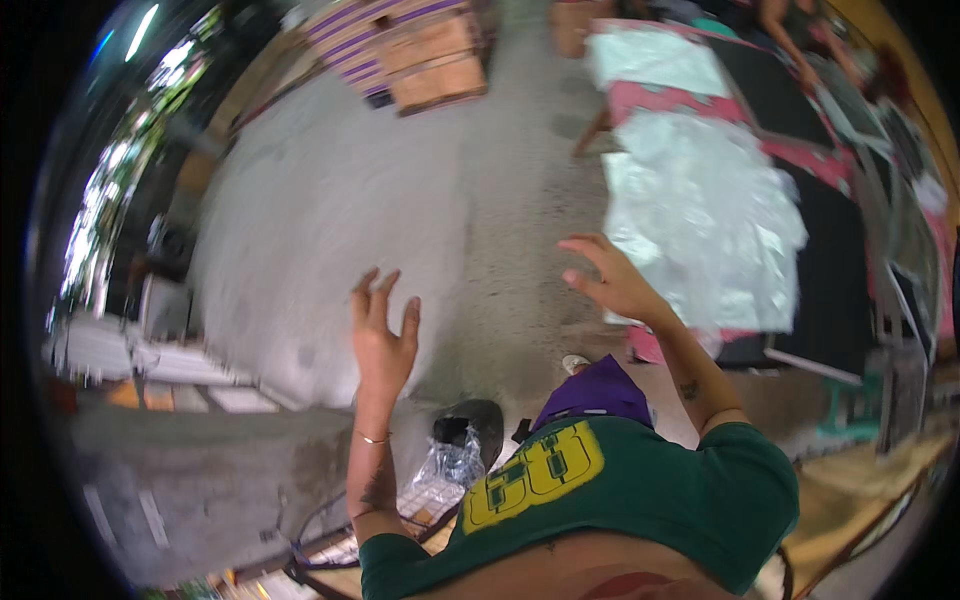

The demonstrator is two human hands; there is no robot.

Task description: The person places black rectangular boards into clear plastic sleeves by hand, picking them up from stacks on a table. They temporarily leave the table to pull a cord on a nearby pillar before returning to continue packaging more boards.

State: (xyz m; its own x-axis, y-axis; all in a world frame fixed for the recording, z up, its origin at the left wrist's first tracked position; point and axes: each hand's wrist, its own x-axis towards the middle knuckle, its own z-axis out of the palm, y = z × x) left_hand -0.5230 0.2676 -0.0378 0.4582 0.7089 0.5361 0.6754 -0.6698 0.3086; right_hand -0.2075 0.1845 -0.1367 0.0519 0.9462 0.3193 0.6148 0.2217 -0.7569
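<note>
Both of my arms reach forward over a grey concrete floor (330, 200). My left hand (383, 335) is raised with its fingers apart and holds nothing. My right hand (615, 285) is also in the air, thumb and fingers spread, with nothing between them. It is nearest to a heap of clear plastic bags or sheets (700, 215) on a table with a pink cover (660, 100). A dark flat panel (835, 270) lies beside the plastic, partly under it.
Stacked cardboard (430, 60) stands at the far left of centre. Another person (820, 40) is at the far right, by more panels. A dark bin (485, 425) with clear plastic is near my body. A green stool (845, 405) stands under the table's right side.
</note>
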